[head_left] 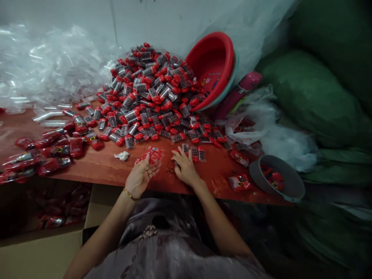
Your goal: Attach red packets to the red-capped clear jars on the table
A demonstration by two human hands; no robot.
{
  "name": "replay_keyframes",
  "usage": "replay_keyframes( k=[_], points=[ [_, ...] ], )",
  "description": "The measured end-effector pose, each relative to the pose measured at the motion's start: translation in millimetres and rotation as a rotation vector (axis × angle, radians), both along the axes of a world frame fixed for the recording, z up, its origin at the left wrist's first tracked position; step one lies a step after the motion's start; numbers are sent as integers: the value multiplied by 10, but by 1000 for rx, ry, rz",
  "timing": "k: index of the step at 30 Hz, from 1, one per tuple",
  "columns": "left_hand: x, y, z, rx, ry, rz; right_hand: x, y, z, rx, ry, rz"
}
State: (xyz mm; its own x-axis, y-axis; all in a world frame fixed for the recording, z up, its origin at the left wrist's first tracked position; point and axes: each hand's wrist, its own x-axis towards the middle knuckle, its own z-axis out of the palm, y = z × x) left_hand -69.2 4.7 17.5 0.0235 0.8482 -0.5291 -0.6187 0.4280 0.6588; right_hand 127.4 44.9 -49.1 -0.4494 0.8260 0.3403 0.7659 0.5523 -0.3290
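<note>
My left hand (pixel 141 176), with a gold bracelet at the wrist, is palm-up and closed on red printed wrappers (pixel 154 155) in clear plastic. To its right, my right hand (pixel 184 166) rests palm-down with fingers spread, touching small dark-and-red packs (pixel 198 153) lying side by side. What lies beneath its fingers is partly hidden. A few small rings (pixel 169 170) are on the red table between the hands. Behind them rises a large heap of clear tubes with red caps (pixel 145 97).
Filled red packets (pixel 55 149) lie left on the red table (pixel 101 166), above an open cardboard box (pixel 43 244). A crumpled white scrap (pixel 122 155) is near my left hand. A tilted red basin (pixel 210 62), pink bottle (pixel 244 87) and grey bowl (pixel 276 178) stand right. Clear tubes (pixel 52 66) fill the back left.
</note>
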Motion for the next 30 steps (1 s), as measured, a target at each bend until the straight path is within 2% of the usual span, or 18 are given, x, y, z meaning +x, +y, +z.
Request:
replay_keyframes(
  k=[2,3,5,7,8,10,13,15,19,21,25,30],
  points=[
    [-9,-10,-29,-15,-2,-4,133,-216,-10,55,66,-13],
    [-6,-10,-47,-11,0,-4,173,-299,-2,83,97,-85],
    [13,-7,-78,19,25,-6,184,-398,21,103,111,-313],
    [41,-10,-93,59,54,-9,119,-414,33,71,42,-540],
    [53,-16,-91,70,60,-11,72,-403,30,49,-7,-610],
    [66,-38,-75,78,51,-15,-15,-367,10,15,-73,-654],
    [52,-80,-38,76,28,-5,-62,-354,-8,-53,12,-604],
    [37,-101,-23,82,19,4,-29,-403,36,-183,206,-542],
    [51,-114,-24,124,32,-11,96,-640,307,-585,739,-332],
    [84,-111,-34,151,58,-20,141,-775,470,-711,910,-272],
    [141,-114,-70,194,136,-27,168,-916,647,-870,1002,-203],
    [108,-140,-83,260,292,-71,106,-850,648,-1070,972,-150]
  ],
)
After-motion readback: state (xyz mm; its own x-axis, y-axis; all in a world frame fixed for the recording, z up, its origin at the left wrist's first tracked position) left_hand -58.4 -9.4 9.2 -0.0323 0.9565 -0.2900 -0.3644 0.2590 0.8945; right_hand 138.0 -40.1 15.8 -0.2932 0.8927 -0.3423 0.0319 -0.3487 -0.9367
